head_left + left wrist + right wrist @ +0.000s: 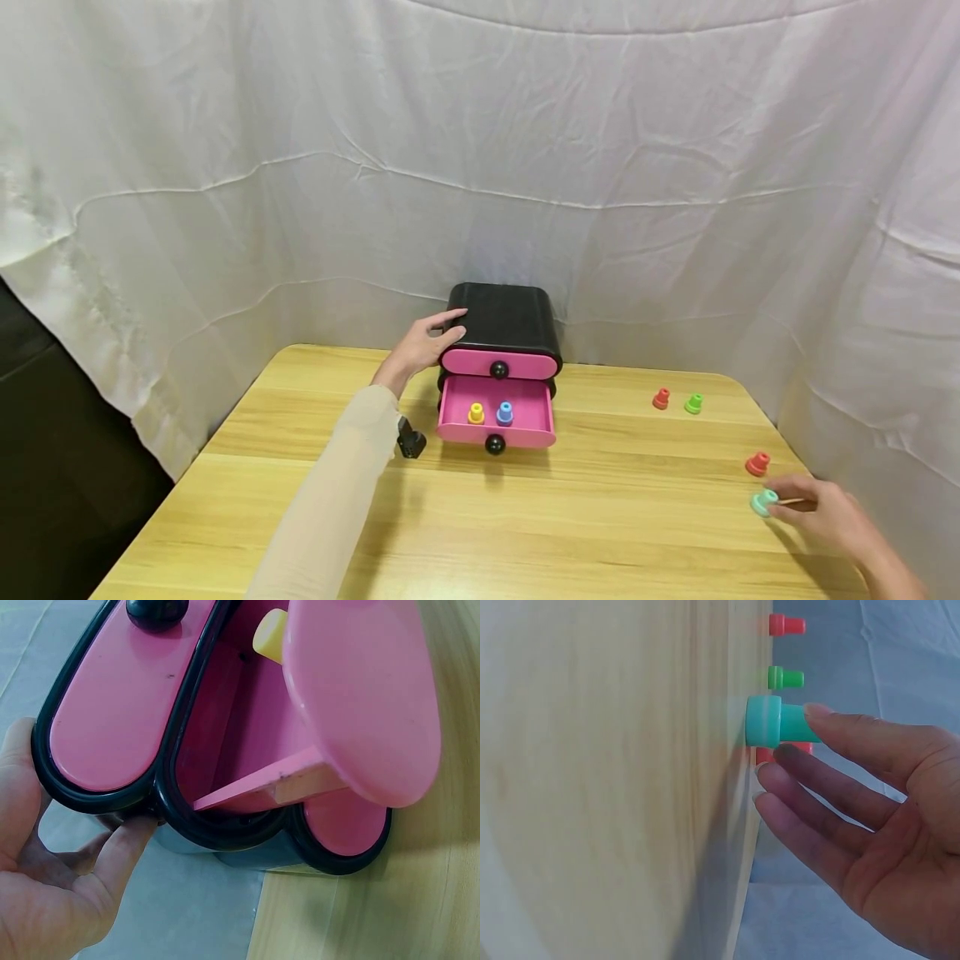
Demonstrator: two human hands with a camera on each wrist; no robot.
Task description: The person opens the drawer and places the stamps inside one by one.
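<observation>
A small black chest [502, 321] with pink drawers stands at the back middle of the table. Its lower drawer [525, 435] is pulled out, and a yellow peg [476, 412] and a blue peg [505, 413] stand inside. My left hand [423, 346] rests with straight fingers on the chest's top left corner; the left wrist view shows the left hand [52, 877] against the black rim. My right hand [821, 512] lies at the front right, fingers extended. In the right wrist view one fingertip touches the stem of a teal peg [769, 721].
A red peg [757, 464] stands just behind the teal peg [763, 502]. Another red peg [661, 399] and a green peg [693, 403] stand farther back on the right. The wooden table [525, 517] is ringed by white cloth; its right edge is close to my right hand.
</observation>
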